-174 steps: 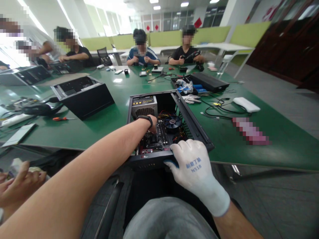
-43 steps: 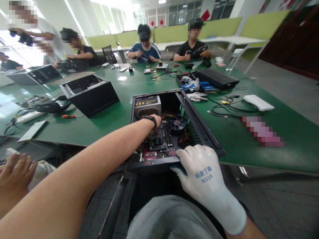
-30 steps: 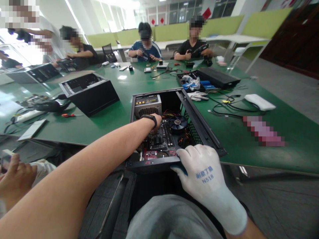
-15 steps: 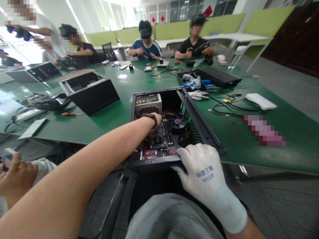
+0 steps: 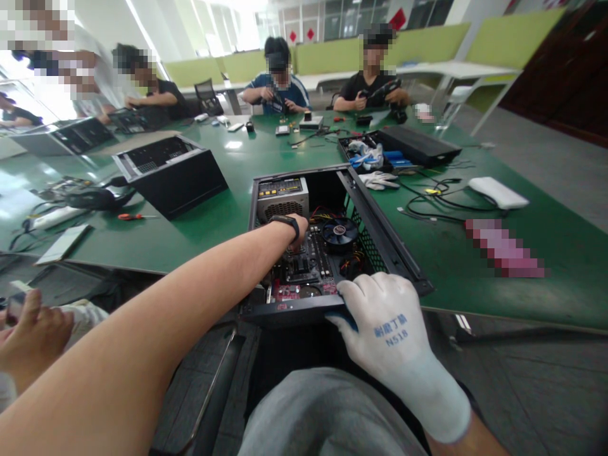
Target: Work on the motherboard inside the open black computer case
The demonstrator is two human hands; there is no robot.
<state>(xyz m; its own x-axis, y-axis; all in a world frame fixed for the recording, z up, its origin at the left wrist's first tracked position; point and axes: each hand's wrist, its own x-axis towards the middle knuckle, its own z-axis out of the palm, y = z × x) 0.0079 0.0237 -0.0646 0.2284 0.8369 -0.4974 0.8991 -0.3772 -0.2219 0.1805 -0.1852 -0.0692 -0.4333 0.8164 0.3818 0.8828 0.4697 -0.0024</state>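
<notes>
An open black computer case [image 5: 266, 315] lies in front of me at the table's near edge. My left hand [image 5: 300, 229], bare with a black wristband [image 5: 289, 221], reaches down into it beside the power supply [image 5: 284, 201], over the motherboard [image 5: 304, 263]. Its fingers are hidden behind the hand and wrist. To the right of that hand are a round black cooling fan [image 5: 339, 232] and some coloured wires [image 5: 323, 214]. My right hand [image 5: 387, 316], in a white glove, grips the near rim of the case at its right corner, thumb below and fingers over the top.
Another black case [image 5: 178, 183] stands at left, near an orange-handled screwdriver [image 5: 130, 216]. Right of my case lie white gloves [image 5: 379, 181], black cables [image 5: 437, 199] and a white pouch [image 5: 498, 193]. A co-worker's hand [image 5: 33, 332] shows at lower left; several people work across the green table [image 5: 213, 234].
Almost nothing differs. Both my hands keep their places on and in the case; only the camera view shifts very slightly.
</notes>
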